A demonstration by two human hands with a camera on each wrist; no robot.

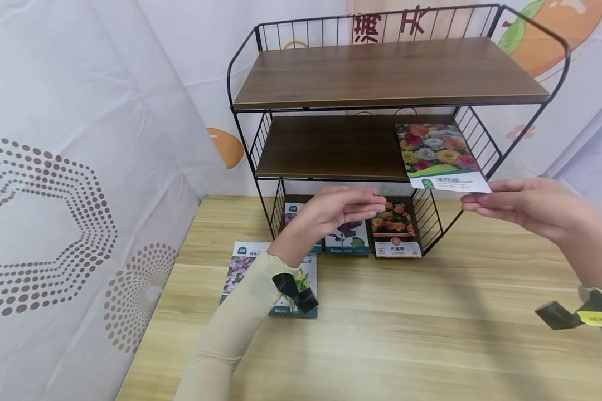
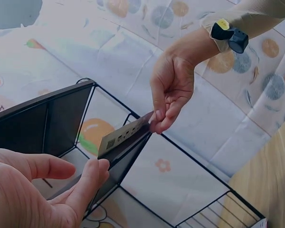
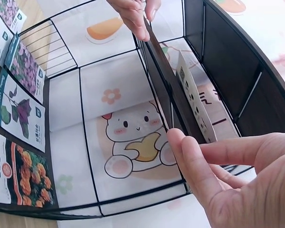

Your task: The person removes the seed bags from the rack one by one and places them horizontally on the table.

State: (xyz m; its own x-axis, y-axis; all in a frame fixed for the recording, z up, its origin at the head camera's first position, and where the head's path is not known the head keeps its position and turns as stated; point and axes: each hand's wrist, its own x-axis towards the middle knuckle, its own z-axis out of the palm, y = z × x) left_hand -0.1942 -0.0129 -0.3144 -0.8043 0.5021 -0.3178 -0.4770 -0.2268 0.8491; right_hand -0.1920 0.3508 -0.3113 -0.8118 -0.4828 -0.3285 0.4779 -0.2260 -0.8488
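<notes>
My right hand (image 1: 527, 206) pinches the near white corner of a seed packet (image 1: 436, 150) with a picture of many-coloured flowers. The packet lies over the right end of the middle shelf (image 1: 326, 147), its near end jutting past the front edge. In the left wrist view the right hand's (image 2: 173, 88) thumb and fingertips meet at that packet's corner. My left hand (image 1: 338, 209) is at the front of the middle shelf, fingers extended. Seen from the right wrist, the left hand's (image 3: 135, 16) fingertips are right at the shelf's edge; its thumb stands apart from its fingers.
On the bottom shelf lie an orange-flower packet (image 1: 395, 223), a purple-flower packet (image 1: 348, 240) and another packet (image 1: 292, 209) partly behind my left arm. Two more packets lie on the wooden table (image 1: 406, 323) at left, one with pink-purple flowers (image 1: 237, 270). The top shelf (image 1: 381, 72) overhangs the middle one.
</notes>
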